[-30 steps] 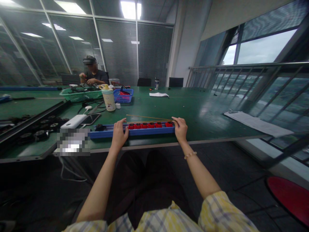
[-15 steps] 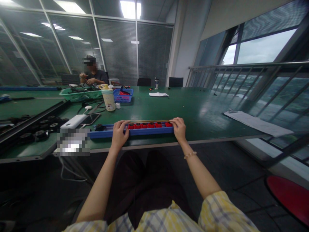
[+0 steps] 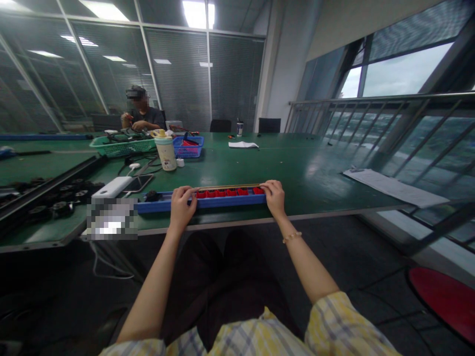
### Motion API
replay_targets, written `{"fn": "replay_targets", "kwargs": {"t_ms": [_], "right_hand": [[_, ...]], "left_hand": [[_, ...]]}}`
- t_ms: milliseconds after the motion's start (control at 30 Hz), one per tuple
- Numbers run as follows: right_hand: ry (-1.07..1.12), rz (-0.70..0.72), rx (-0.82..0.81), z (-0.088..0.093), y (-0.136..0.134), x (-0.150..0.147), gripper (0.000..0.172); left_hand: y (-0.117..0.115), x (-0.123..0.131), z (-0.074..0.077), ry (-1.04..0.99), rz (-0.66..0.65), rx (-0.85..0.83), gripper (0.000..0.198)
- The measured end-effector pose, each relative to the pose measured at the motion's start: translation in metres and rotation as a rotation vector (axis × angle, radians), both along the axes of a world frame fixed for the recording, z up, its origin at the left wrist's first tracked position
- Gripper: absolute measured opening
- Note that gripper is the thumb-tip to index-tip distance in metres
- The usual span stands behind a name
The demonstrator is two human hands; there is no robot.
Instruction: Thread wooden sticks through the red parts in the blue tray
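A long blue plastic tray (image 3: 165, 205) lies along the near table edge, holding a row of red parts (image 3: 226, 193). Thin tan rods (image 3: 228, 187) rest lengthwise along the top of the red row. My left hand (image 3: 181, 207) grips the rods' left end at the tray, and my right hand (image 3: 273, 198) pinches their right end. A small dark part (image 3: 151, 196) sits in the tray's left section. My hands hide both ends of the rods.
A green table (image 3: 297, 188) carries a white power bank (image 3: 112, 187), a phone (image 3: 139, 183), a lidded cup (image 3: 165, 154), a blue basket (image 3: 188, 147) and a green basket (image 3: 122, 147). A co-worker (image 3: 143, 111) sits beyond them. Dark parts (image 3: 61, 202) lie left.
The rods have swung down from their angled position and now lie flat along the red parts. Both hands have closed in on the rods' ends.
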State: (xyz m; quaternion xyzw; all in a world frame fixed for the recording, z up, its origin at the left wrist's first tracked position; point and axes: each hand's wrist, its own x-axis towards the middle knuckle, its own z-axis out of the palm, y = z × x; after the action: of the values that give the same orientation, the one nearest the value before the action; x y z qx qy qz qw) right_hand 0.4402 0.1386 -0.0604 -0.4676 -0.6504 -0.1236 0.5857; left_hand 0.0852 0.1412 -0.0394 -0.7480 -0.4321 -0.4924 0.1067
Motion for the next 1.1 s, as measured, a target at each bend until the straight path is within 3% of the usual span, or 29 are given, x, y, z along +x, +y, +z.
{"fn": "replay_targets", "kwargs": {"t_ms": [500, 767, 1100], "right_hand": [[0.011, -0.031, -0.001, -0.001, 0.000, 0.001, 0.014], [0.025, -0.044, -0.010, -0.004, 0.004, 0.003, 0.024], [0.344, -0.286, 0.033, -0.008, 0.006, 0.016, 0.038]], "left_hand": [[0.001, -0.001, -0.001, 0.010, 0.015, -0.008, 0.022], [0.003, -0.001, -0.002, 0.013, 0.008, 0.012, 0.023], [0.002, 0.001, -0.001, -0.026, 0.122, 0.042, 0.027]]}}
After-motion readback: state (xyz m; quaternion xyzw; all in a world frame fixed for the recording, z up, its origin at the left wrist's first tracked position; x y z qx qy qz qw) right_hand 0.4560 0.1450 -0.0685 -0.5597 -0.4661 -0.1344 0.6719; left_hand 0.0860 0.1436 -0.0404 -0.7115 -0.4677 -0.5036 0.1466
